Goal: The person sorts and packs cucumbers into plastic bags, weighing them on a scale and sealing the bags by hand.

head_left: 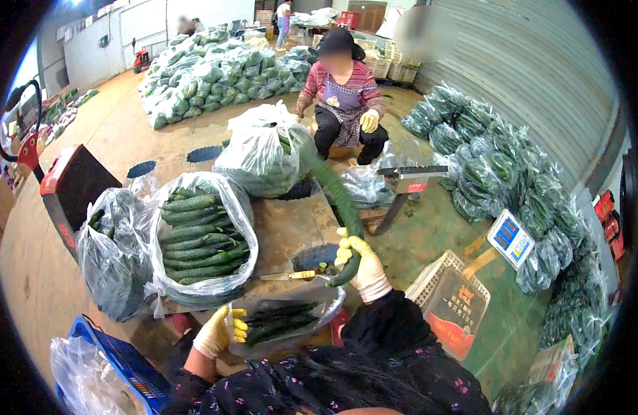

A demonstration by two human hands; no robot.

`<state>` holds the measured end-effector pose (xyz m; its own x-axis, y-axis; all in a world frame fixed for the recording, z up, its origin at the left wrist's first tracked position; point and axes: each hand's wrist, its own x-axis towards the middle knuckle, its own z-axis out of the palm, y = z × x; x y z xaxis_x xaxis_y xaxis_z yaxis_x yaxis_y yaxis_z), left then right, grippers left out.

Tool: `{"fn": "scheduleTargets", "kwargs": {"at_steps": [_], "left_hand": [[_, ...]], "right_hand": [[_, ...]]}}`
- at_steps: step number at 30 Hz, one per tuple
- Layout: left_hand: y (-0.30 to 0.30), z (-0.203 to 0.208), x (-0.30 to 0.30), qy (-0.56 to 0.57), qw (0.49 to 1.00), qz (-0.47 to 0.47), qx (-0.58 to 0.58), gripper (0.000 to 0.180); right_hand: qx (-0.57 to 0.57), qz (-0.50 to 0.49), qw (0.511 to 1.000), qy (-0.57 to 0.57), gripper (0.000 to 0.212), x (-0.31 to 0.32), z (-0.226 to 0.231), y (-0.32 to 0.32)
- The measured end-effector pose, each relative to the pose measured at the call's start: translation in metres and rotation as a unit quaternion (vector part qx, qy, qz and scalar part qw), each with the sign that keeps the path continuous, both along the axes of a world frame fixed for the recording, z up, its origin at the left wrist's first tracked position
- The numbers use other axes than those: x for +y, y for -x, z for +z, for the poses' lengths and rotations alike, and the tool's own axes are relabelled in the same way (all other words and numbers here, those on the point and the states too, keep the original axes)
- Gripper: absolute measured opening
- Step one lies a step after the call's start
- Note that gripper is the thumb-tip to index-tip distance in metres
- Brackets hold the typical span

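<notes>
My right hand (367, 268), in a pale yellow-palmed glove, grips a long, curved green cucumber (343, 200) near its lower end. The cucumber slants up and away toward the far side. My left hand (218, 333), gloved alike, pinches the left edge of a clear plastic bag (337, 302) low in front of me. Several dark cucumbers (277, 322) lie side by side in that bag. Just beyond it, a knife (294, 275) with a light wooden handle rests by an opening in the platform. A large open bag of stacked cucumbers (201, 238) stands beyond my left hand.
A co-worker (343, 97) sits opposite, behind another full bag (267, 149). At left are a pallet jack (66, 187) and a blue crate (115, 360). On the right stand a scale display (510, 238), a crate with a printed board (457, 311) and piled bagged cucumbers (495, 166).
</notes>
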<state>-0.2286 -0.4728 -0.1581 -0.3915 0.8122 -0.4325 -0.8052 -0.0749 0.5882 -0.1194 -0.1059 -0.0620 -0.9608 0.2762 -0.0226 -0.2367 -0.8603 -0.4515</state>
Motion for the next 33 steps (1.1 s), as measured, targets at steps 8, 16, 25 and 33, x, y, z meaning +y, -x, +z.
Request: {"fn": "scheduleTargets", "kwargs": {"at_steps": [8,16,25,33], "left_hand": [[-0.035,-0.015,-0.004,0.113,0.986,0.107,0.056,0.037],[-0.049,0.011,0.025,0.156,0.976,0.097,0.115,0.033],[-0.064,-0.018,0.031,0.178,0.968,0.13,0.117,0.033],[-0.071,-0.031,0.015,0.235,0.966,0.031,0.1,0.031]], "right_hand": [[0.023,-0.109,0.986,-0.124,0.03,0.01,0.028,-0.01],[-0.071,-0.213,0.926,-0.304,0.019,0.029,0.033,-0.002],[0.035,-0.222,0.924,-0.308,0.036,0.027,0.087,0.014],[-0.192,-0.08,0.969,-0.136,0.015,0.021,-0.035,-0.011]]}}
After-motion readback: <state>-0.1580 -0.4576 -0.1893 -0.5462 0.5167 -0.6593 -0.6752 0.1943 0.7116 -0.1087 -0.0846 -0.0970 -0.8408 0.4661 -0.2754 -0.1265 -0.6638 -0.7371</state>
